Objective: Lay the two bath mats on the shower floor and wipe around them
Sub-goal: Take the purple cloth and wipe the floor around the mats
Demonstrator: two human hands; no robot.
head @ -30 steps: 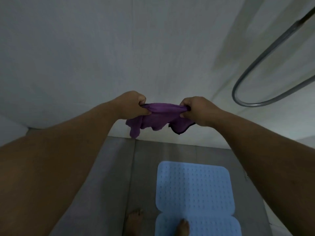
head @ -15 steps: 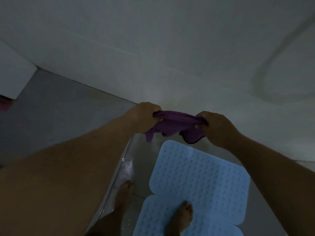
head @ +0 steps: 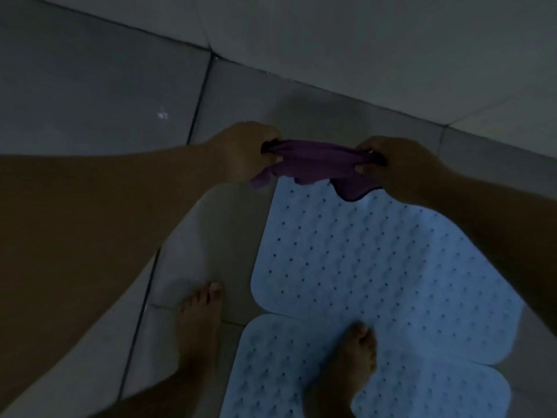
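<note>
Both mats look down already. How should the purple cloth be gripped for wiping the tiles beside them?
The purple cloth hangs bunched between the left hand and right hand. Gather its drooping middle into one palm from above, making a flat pad; the end grips leave loose corners.

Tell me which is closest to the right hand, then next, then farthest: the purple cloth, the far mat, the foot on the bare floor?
From the right hand:
1. Purple cloth, gripped in its fingers.
2. Far mat, just below it.
3. Foot on the bare floor, lower left, beside the mats.
</note>
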